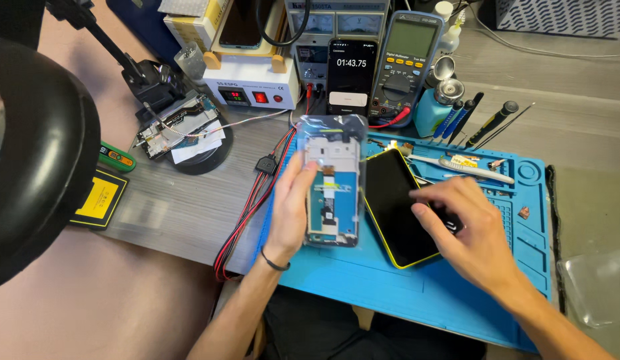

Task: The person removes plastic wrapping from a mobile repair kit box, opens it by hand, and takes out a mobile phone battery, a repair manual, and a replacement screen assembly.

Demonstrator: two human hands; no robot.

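Observation:
My left hand [291,207] holds a phone screen assembly in a clear plastic bag [332,180], upright over the blue work mat [416,280]. Its white frame and green-blue back face me. My right hand [466,230] rests flat on the lower right part of a black phone with a yellow edge [395,203], which lies on the mat just right of the bagged part. A dark band is around my left wrist.
Behind the mat stand a phone showing a timer [352,73], a multimeter [406,67], a power supply and a white heating unit [253,83]. Screwdrivers [486,123] and a toothbrush [466,169] lie at the mat's top right. Red and black cables [246,213] run left; a magnifier lamp [36,160] looms left.

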